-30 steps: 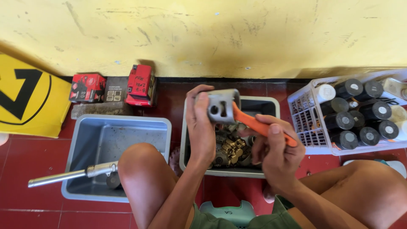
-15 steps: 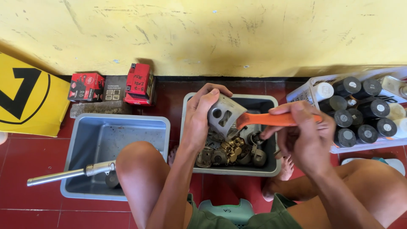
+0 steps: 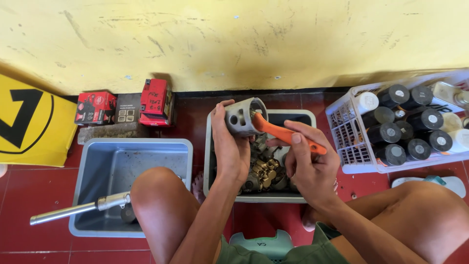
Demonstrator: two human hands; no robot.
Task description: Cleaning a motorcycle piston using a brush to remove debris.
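Piston: grey metal piston (image 3: pixel 243 116) was held above the grey tray (image 3: pixel 298 117) of brass and steel parts.
Left hand (image 3: pixel 229 146): grip closed round the piston.
Right hand (image 3: pixel 308 168): grip closed on the orange-handled brush (image 3: pixel 286 134).
Change: since a second earlier the piston had turned open-end toward the brush, whose head now sat inside; scrubbing looked underway.

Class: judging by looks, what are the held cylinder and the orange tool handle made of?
Cylinder in the left hand: probably cast metal, dull grey matte finish with round holes. Tool handle in the right hand: likely plastic, uniform bright orange, smooth.
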